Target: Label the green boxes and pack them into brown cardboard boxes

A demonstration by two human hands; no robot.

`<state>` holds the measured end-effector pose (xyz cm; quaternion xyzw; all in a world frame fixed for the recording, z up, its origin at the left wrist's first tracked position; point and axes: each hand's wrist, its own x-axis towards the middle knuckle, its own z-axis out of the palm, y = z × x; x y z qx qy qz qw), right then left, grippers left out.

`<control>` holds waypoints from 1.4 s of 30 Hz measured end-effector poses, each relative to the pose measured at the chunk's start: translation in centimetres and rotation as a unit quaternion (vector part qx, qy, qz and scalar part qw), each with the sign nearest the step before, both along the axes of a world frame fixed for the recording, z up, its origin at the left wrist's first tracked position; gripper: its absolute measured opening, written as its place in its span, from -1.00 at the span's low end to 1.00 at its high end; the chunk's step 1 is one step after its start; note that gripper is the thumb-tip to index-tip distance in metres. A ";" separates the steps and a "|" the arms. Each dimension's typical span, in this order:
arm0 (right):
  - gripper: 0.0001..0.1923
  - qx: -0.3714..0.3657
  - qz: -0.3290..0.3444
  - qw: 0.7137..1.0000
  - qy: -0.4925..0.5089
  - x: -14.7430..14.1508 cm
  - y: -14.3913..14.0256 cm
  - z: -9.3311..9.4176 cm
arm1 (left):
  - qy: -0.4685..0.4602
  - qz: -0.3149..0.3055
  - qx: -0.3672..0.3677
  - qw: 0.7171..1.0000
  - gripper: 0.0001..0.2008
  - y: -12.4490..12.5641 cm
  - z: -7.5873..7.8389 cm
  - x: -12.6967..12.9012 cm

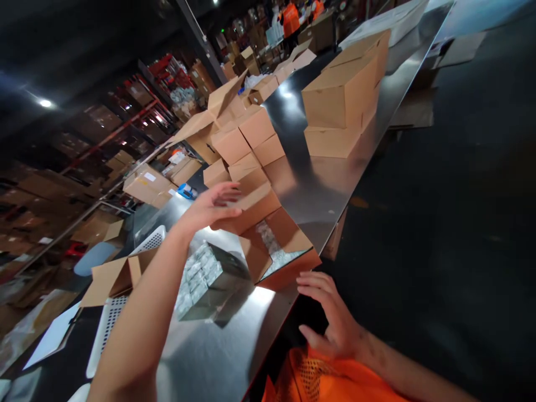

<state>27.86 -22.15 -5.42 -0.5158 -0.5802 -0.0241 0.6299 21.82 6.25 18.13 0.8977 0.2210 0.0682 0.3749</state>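
My left hand (215, 206) reaches over the table with its fingers apart, at the raised flap of an open cardboard box (288, 277). Whether it touches the flap I cannot tell. Inside that box lie clear plastic-wrapped items (278, 254), partly hidden by the inner flaps. My right hand (324, 310) hovers by the near corner of the box, fingers spread, holding nothing. Left of the box, a block of clear plastic-wrapped packs (200, 279) sits on the metal table, below my left forearm.
Closed cardboard boxes (247, 137) stand beyond the open one, and more boxes (335, 100) are stacked near the table's right edge (364, 178). White perforated baskets (106, 329), a blue tape roll (187, 191) and a clipboard (54, 338) lie to the left. A person in an orange vest (290, 21) stands far back.
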 end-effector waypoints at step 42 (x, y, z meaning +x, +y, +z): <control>-0.42 -0.338 0.112 0.932 -0.059 18.9 5.8 8.0 | 0.215 0.122 0.001 0.969 -0.24 -3.2 -9.4 0.6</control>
